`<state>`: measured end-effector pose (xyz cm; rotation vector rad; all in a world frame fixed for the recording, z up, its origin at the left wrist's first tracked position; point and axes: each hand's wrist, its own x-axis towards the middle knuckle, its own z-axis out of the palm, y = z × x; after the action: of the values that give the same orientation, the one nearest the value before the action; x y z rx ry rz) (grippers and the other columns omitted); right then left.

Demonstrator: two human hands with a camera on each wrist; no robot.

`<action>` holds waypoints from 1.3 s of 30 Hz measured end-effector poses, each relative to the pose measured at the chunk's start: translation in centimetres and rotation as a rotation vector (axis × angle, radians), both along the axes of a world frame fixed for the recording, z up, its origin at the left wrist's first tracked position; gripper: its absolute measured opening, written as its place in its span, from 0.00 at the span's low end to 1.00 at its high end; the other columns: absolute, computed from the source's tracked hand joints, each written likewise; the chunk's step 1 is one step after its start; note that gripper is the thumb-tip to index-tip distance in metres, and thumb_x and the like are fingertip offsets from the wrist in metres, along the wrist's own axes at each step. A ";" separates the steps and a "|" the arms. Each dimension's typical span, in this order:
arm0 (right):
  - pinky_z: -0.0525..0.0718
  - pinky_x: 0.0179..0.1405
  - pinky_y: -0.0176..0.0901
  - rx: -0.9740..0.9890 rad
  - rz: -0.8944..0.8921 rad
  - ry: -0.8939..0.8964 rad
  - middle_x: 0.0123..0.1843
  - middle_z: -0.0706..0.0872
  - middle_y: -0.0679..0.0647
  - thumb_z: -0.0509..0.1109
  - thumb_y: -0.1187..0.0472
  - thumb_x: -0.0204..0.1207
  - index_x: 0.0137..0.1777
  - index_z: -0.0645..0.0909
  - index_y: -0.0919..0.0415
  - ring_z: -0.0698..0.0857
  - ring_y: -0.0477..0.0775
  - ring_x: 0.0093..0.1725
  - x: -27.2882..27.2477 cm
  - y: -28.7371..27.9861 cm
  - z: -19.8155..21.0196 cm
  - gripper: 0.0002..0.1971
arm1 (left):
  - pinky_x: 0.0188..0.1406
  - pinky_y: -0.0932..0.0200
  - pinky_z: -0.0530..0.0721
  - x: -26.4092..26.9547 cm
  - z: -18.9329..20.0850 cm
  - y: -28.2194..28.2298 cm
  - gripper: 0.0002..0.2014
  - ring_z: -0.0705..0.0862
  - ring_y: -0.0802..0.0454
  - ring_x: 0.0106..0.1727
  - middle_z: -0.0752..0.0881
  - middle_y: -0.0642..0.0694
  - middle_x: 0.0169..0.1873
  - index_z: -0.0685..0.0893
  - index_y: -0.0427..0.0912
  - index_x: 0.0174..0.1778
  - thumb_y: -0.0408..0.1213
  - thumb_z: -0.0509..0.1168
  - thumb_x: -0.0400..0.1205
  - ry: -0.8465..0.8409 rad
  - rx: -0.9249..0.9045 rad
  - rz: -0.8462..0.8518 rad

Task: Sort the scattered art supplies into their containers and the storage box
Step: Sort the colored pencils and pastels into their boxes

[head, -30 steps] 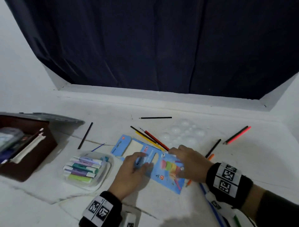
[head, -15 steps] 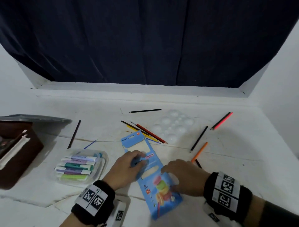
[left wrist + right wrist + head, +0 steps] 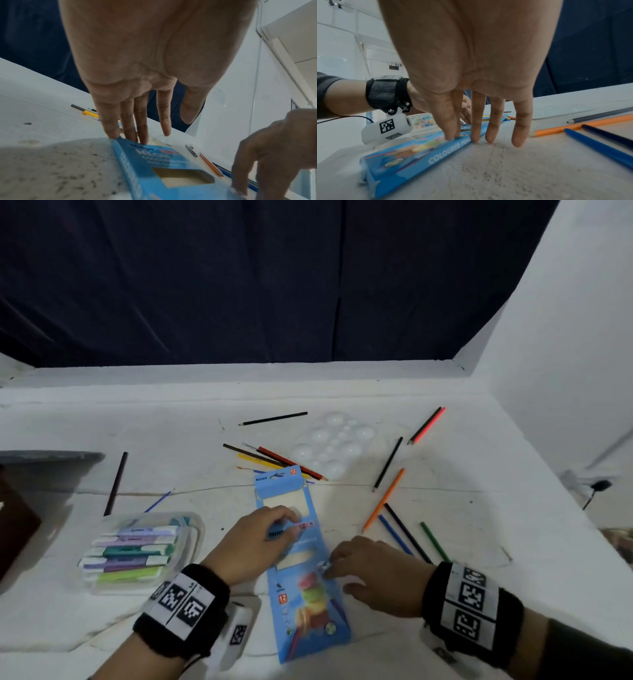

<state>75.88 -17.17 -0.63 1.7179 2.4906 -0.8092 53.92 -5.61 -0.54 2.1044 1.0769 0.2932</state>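
Both hands pin the blue pencil box (image 3: 301, 563) flat on the desk (image 3: 445, 594), probably to steady and square it for loading: left hand (image 3: 253, 542) fingers straight on top, right hand (image 3: 373, 570) fingertips pressing its edge, neither grip clamped. Loose pencils (image 3: 383, 501) lie beyond.
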 end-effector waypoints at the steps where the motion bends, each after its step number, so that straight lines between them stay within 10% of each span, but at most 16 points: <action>1: 0.72 0.72 0.55 -0.001 -0.017 0.015 0.76 0.74 0.49 0.64 0.57 0.84 0.76 0.76 0.50 0.71 0.55 0.73 -0.1 -0.1 -0.1 0.20 | 0.51 0.72 0.76 0.1 -0.1 0.3 0.06 0.81 0.66 0.58 0.85 0.57 0.57 0.82 0.59 0.56 0.52 0.65 0.85 0.000 -0.008 -0.008; 11: 0.70 0.75 0.45 0.045 -0.117 0.103 0.73 0.78 0.44 0.63 0.51 0.84 0.72 0.78 0.47 0.74 0.47 0.73 0.5 -2.3 0.6 0.18 | 0.59 0.67 0.79 1.1 0.1 0.2 0.14 0.81 0.64 0.61 0.84 0.57 0.59 0.83 0.54 0.64 0.53 0.65 0.86 0.094 -0.015 -0.151; 22: 0.76 0.41 0.39 0.076 -0.672 -0.269 0.46 0.82 0.45 0.65 0.49 0.80 0.49 0.77 0.50 0.81 0.50 0.46 9.7 -3.9 3.7 0.06 | 0.50 0.60 0.84 7.6 4.0 -0.3 0.11 0.82 0.62 0.49 0.83 0.59 0.47 0.84 0.57 0.60 0.54 0.64 0.85 0.152 0.091 -0.215; 30: 0.72 0.31 0.36 -0.140 -0.691 -0.327 0.46 0.78 0.51 0.65 0.48 0.82 0.47 0.74 0.55 0.78 0.52 0.40 11.3 -3.4 2.2 0.11 | 0.55 0.47 0.86 16.2 2.4 0.2 0.12 0.85 0.43 0.53 0.86 0.43 0.52 0.80 0.46 0.54 0.48 0.67 0.80 0.541 0.246 -0.424; 39: 0.67 0.28 0.34 -0.119 -0.735 -0.257 0.38 0.72 0.48 0.63 0.54 0.82 0.37 0.66 0.53 0.71 0.46 0.33 11.6 -3.0 2.0 0.13 | 0.50 0.54 0.82 17.4 2.0 1.2 0.12 0.86 0.44 0.55 0.86 0.44 0.54 0.76 0.48 0.50 0.49 0.70 0.79 0.636 0.241 -0.381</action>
<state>87.49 -20.14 1.34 2.5182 1.5971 -0.6653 71.33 -4.44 1.48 2.6493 0.9769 -0.4863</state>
